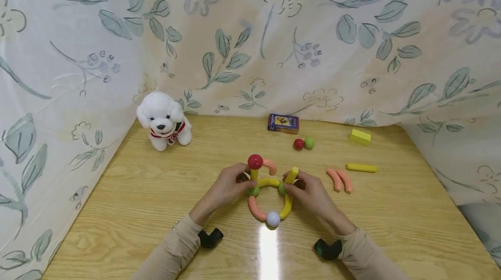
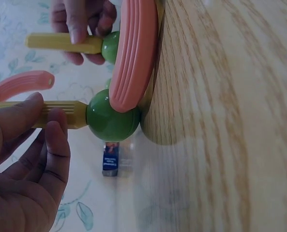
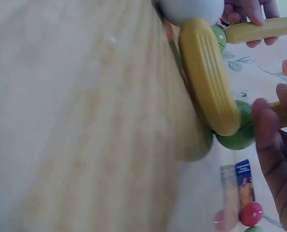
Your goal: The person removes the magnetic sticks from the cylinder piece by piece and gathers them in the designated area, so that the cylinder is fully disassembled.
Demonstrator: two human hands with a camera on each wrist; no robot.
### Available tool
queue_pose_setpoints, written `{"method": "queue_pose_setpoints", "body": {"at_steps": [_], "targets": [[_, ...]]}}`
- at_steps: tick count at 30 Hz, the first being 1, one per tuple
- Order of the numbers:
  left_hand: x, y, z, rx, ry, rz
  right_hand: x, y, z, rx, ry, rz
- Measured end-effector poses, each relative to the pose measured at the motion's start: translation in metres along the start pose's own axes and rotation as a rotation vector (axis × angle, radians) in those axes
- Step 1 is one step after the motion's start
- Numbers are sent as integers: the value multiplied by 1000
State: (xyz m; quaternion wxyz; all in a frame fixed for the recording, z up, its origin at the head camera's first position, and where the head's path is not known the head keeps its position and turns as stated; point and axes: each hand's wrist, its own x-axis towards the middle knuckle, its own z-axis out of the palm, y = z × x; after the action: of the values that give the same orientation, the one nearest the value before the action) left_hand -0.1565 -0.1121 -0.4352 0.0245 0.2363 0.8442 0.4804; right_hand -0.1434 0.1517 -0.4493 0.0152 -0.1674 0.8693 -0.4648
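Note:
A ring of curved toy pieces lies on the table, with a pink curved piece [image 1: 255, 208], a yellow curved piece [image 1: 287, 207], another at the back, two green balls and a white ball [image 1: 273, 218] at the front. My left hand [image 1: 231, 185] pinches an upright yellow rod [image 2: 68, 113] set on the left green ball [image 2: 112, 118]. A red ball [image 1: 255, 161] tops that rod, and a pink arc [image 1: 270, 166] reaches out from it. With thumb and fingers my right hand [image 1: 313, 194] holds a second yellow rod [image 1: 291, 175] on the right green ball [image 3: 241, 130].
Two loose pink arcs [image 1: 339, 180], a yellow rod [image 1: 361, 168] and a yellow block [image 1: 360, 137] lie to the right. Behind the ring are a red ball [image 1: 298, 144], a green ball [image 1: 309, 142] and a small box [image 1: 283, 123]. A white plush dog [image 1: 164, 121] sits back left.

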Motion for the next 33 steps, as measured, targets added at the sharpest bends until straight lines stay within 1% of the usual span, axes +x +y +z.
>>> {"method": "queue_pose_setpoints", "body": {"at_steps": [3, 11, 16, 22, 24, 26, 28, 29, 31, 33], "targets": [[0, 0, 0, 0, -1, -2, 1, -2, 0, -28, 11, -1], [0, 1, -1, 3, -3, -1, 1, -6, 3, -96, 28, -51], [0, 1, -1, 4, -2, -5, 0, -10, 6, -138, 45, -51], [1, 2, -1, 4, -1, -10, 0, -13, 6, -140, 53, -37], [1, 2, -1, 4, -5, -7, -1, -12, 2, -157, 66, -56], [1, 0, -1, -2, -9, -2, -3, -8, -4, -218, 103, -108], [1, -1, -1, -4, -11, 3, -6, 0, -17, -321, 164, -178], [1, -2, -1, -6, -11, 6, -8, 5, -25, -391, 202, -222], [1, -3, -1, -3, -6, 8, -12, 17, -46, -534, 282, -284], [1, -4, -2, 1, 1, 6, -17, 29, -68, -656, 343, -309]]}}
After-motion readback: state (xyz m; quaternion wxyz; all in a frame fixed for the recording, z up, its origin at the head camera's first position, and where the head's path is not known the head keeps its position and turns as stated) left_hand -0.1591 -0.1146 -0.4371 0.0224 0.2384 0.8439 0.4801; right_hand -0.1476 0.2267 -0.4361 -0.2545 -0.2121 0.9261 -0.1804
